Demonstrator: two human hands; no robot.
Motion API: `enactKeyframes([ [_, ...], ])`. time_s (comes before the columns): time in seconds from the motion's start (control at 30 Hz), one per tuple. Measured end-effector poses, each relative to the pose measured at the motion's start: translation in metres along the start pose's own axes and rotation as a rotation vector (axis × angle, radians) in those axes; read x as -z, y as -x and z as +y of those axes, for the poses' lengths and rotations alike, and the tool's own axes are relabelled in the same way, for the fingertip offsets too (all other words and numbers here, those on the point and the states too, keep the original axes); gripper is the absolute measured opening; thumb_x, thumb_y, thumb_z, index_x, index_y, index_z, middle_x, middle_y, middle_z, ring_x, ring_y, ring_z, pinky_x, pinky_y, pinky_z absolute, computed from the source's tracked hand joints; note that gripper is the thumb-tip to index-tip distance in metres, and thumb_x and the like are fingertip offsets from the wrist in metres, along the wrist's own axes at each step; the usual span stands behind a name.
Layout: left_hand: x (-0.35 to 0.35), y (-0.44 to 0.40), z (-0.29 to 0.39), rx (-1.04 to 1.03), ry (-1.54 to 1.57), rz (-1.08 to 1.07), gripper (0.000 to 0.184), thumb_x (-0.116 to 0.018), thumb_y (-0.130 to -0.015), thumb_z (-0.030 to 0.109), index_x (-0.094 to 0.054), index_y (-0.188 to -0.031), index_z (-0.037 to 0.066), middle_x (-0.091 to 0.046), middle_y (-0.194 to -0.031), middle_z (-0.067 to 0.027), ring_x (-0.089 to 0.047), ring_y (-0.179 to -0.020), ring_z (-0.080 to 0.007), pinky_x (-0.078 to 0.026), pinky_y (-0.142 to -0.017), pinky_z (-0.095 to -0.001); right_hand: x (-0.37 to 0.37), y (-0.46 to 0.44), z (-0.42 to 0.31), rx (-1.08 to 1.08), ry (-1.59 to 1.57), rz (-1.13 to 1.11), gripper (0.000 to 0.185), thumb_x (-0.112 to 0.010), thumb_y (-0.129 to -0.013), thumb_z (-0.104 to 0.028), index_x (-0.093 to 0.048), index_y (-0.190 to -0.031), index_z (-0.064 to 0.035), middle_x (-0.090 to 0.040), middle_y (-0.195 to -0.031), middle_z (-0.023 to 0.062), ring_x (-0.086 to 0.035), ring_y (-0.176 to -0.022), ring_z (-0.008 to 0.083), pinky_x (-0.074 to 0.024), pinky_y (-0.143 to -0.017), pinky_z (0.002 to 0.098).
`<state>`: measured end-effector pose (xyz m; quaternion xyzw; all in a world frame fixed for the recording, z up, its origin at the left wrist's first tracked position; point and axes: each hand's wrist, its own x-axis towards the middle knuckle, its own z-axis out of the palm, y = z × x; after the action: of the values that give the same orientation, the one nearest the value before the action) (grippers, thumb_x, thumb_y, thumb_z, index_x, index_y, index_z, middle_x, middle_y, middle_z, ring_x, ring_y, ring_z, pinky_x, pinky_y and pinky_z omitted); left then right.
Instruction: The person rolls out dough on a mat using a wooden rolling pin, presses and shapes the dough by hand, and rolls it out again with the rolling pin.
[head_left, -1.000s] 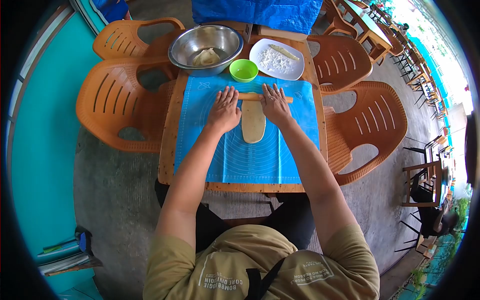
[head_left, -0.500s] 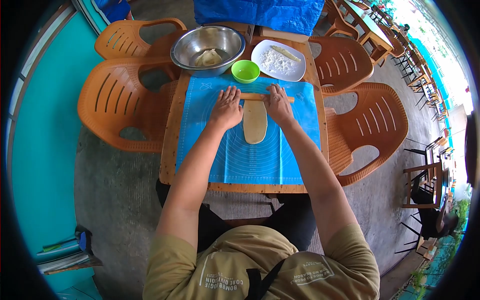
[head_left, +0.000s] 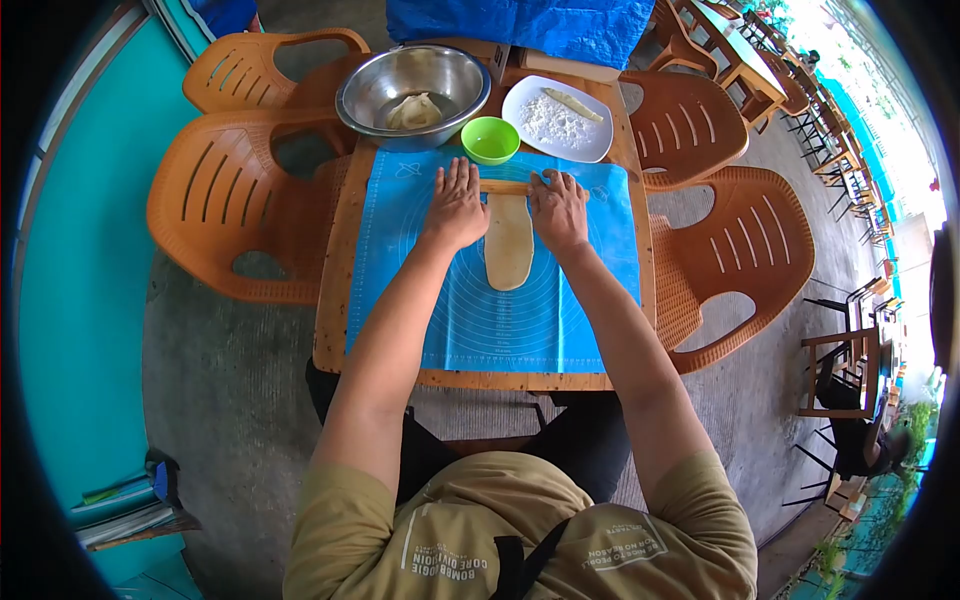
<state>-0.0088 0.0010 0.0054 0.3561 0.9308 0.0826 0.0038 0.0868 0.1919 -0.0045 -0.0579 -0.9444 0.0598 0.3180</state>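
In the upper middle of the frame the two hands are apart on a rolling pin (head_left: 503,187); the left hand (head_left: 458,208) lies flat over it, fingers stretched; the right hand (head_left: 559,210) rests on it with bent fingers, though I cannot tell whether they grip; the dough (head_left: 509,248), a long flat strip, lies mid-frame on the blue mat (head_left: 410,310), its upper end at the pin.

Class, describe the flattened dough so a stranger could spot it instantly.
On the wooden table, find the blue mat. The dough runs from the rolling pin toward the near edge, a long, pale, flat strip, unlike the lump in the metal bowl.
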Motion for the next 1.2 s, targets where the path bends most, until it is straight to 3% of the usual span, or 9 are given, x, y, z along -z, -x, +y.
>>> enactKeyframes([
  [0.2, -0.005, -0.01, -0.007, -0.009, 0.04, 0.017, 0.075, -0.045, -0.104, 0.031, -0.026, -0.165, -0.009, -0.022, -0.175, -0.0266, -0.017, -0.165, -0.0373, -0.008, -0.135, -0.0516, 0.005, -0.007, -0.002, -0.05, 0.005, -0.115, 0.034, -0.058, -0.104, -0.025, -0.074, -0.127, -0.0049, -0.068, -0.128, 0.0139, -0.061, -0.122, 0.035, -0.0449, -0.109, 0.0495],
  [0.5, -0.008, -0.011, -0.012, -0.037, 0.05, 0.029, 0.073, -0.044, -0.104, 0.03, -0.028, -0.164, -0.01, -0.023, -0.174, -0.0273, -0.018, -0.164, -0.0382, -0.01, -0.135, -0.0506, 0.003, -0.01, 0.002, -0.101, 0.029, -0.176, 0.032, -0.061, -0.106, -0.029, -0.078, -0.125, -0.0103, -0.072, -0.121, 0.0099, -0.065, -0.116, 0.0308, -0.0471, -0.103, 0.0509],
  [0.6, -0.007, -0.003, -0.012, -0.061, 0.049, 0.042, 0.073, -0.045, -0.104, 0.029, -0.028, -0.164, -0.009, -0.023, -0.174, -0.0269, -0.017, -0.165, -0.0375, -0.009, -0.135, -0.0503, 0.004, -0.004, 0.003, -0.097, -0.04, -0.129, 0.033, -0.06, -0.106, -0.032, -0.077, -0.126, -0.0124, -0.074, -0.123, 0.0097, -0.066, -0.119, 0.0305, -0.0463, -0.108, 0.0526],
  [0.67, -0.006, 0.002, -0.013, -0.081, 0.079, 0.03, 0.073, -0.046, -0.104, 0.028, -0.028, -0.164, -0.009, -0.022, -0.175, -0.0262, -0.016, -0.165, -0.0363, -0.008, -0.136, -0.0497, 0.01, -0.001, 0.002, -0.135, -0.089, -0.173, 0.036, -0.057, -0.107, -0.033, -0.075, -0.132, -0.014, -0.072, -0.13, 0.0093, -0.062, -0.129, 0.0318, -0.0382, -0.122, 0.0577],
  [1.2, 0.002, 0.037, -0.007, -0.12, 0.055, 0.031, 0.077, -0.054, -0.1, 0.023, -0.027, -0.164, -0.008, -0.025, -0.175, -0.0242, -0.019, -0.165, -0.0348, -0.012, -0.135, -0.0499, 0.025, 0.025, -0.007, -0.094, -0.01, -0.216, 0.043, -0.055, -0.106, -0.023, -0.065, -0.146, -0.0143, -0.065, -0.148, 0.0132, -0.054, -0.144, 0.0387, -0.036, -0.124, 0.058],
])
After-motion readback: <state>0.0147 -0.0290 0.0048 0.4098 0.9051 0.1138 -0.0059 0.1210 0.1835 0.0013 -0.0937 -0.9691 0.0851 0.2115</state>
